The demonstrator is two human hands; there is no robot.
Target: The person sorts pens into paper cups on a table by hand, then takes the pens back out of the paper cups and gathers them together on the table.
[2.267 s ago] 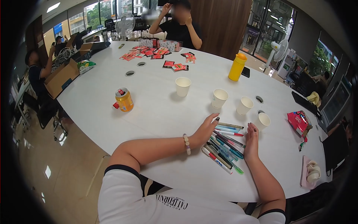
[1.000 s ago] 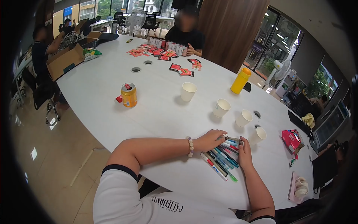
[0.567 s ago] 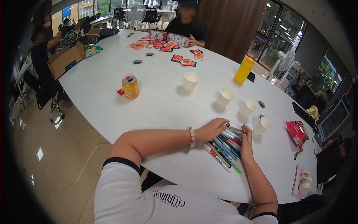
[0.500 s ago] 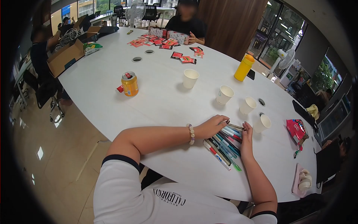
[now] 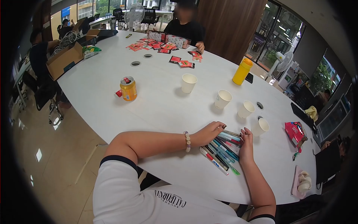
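Note:
A loose pile of pens and markers point(image 5: 223, 150) lies on the white table point(image 5: 156, 112) between my hands. My left hand point(image 5: 209, 133), with a bead bracelet at the wrist, rests palm down at the pile's upper left, fingers stretched over the pen ends. On the pile's right side my right hand point(image 5: 246, 146) stands on its edge, fingers extended and touching the pens. Neither hand is closed round a pen. Beyond them stand several white paper cups: one point(image 5: 189, 83) farther off, one point(image 5: 223, 99) in the middle, one point(image 5: 246, 109) to the right and one point(image 5: 260, 127) nearest my right hand.
An orange can point(image 5: 128, 89) stands at left, a yellow bottle point(image 5: 242, 71) at back right. Red packets point(image 5: 153, 45) lie near a person point(image 5: 184, 26) across the table. A red snack bag point(image 5: 295, 133) and a pink case point(image 5: 298, 182) are at right; a cardboard box point(image 5: 65, 61) is far left.
My hands have come inward around the pens, and the upper pens sit closer together. The person across has lowered their arms and now reaches a hand to the packets. The camera view has shifted slightly.

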